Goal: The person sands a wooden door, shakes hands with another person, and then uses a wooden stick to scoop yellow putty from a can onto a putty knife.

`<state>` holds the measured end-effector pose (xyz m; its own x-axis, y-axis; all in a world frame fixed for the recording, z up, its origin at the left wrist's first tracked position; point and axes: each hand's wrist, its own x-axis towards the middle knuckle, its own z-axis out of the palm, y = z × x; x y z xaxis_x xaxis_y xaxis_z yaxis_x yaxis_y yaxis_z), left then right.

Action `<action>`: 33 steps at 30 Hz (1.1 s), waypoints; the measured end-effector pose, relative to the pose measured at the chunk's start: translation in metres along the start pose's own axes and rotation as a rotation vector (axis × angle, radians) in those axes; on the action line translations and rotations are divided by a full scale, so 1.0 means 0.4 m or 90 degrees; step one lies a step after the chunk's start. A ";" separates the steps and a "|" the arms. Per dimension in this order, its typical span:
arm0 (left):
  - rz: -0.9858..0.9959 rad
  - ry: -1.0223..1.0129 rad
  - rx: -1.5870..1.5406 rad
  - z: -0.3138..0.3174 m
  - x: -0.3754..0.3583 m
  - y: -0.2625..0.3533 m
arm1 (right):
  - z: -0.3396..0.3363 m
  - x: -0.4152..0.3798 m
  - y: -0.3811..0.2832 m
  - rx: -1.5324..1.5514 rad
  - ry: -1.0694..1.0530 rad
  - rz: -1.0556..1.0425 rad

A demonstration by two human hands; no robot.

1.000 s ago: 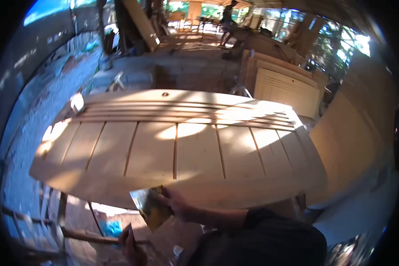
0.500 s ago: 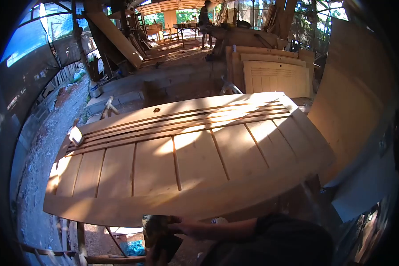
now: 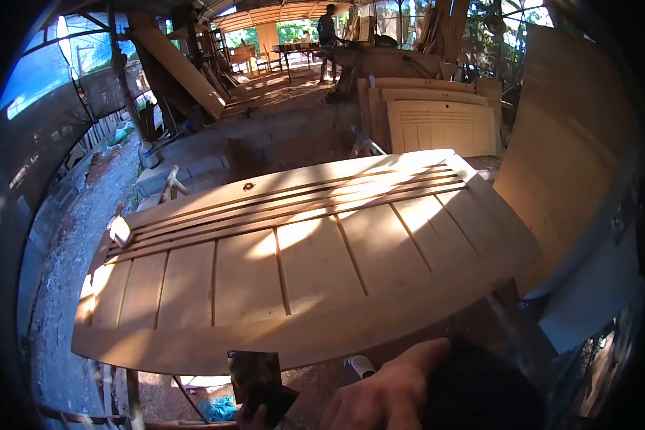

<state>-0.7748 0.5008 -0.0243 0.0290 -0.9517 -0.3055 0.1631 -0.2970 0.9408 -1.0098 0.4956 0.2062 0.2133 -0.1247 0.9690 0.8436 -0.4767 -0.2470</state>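
- Behind the work, an open-sided workshop recedes to a standing person (image 3: 327, 34) near a table (image 3: 294, 49), with dappled sunlight on the ground.
- Across the middle lies a wooden door (image 3: 315, 265), face up and slightly slanted in view, with long grooves near its far edge, shorter grooves crossing the nearer part, and a round hole (image 3: 248, 186) beyond the long ones.
- A white container (image 3: 120, 231) sits at the door's left end.
- Grooved door panels (image 3: 443, 129) lean upright beyond it; a broad wooden sheet (image 3: 562, 143) stands at the right.
- The left hand (image 3: 254, 418), mostly cut off below, has its fingers on a dark sheet (image 3: 254, 369), which looks folded and is at the door's near edge; contact with the door is unclear.
- The right hand (image 3: 383, 398) is beside it, fingers bent downward and cropped; whether it holds anything cannot be told.
- Something blue (image 3: 217, 408) lies below the near edge.
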 end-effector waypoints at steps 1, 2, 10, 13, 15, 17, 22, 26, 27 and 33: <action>-0.006 -0.026 -0.026 0.010 -0.002 0.009 | -0.003 -0.012 -0.002 -0.008 0.003 0.018; -0.033 -0.029 -0.050 0.010 0.002 -0.017 | -0.006 -0.024 -0.004 -0.016 0.005 0.035; 0.005 0.104 -0.094 0.054 0.000 -0.008 | -0.111 -0.202 -0.024 -0.212 0.102 0.548; -0.031 0.105 -0.119 0.051 0.007 -0.019 | -0.115 -0.335 -0.016 -0.282 0.065 0.857; -0.040 0.057 -0.094 0.021 0.030 -0.074 | -0.097 -0.466 -0.008 -0.268 0.005 1.007; -0.043 0.013 -0.018 0.000 0.041 -0.112 | -0.062 -0.560 -0.005 -0.341 -0.127 1.072; -0.062 0.000 0.048 0.023 0.048 -0.118 | -0.003 -0.689 0.008 -0.364 -0.185 1.147; -0.067 -0.008 -0.039 0.035 0.058 -0.139 | 0.005 -0.705 0.003 -0.394 -0.099 1.119; -0.073 -0.006 -0.073 0.046 0.055 -0.126 | 0.007 -0.704 -0.002 -0.396 -0.094 1.103; -0.075 0.024 -0.029 0.073 0.040 -0.115 | 0.020 -0.703 -0.022 -0.407 -0.074 1.089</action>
<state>-0.8107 0.4970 -0.0681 0.0438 -0.9069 -0.4192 0.2117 -0.4016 0.8910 -1.0733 0.5418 -0.0642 0.5921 -0.7345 -0.3316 -0.6023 -0.1300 -0.7876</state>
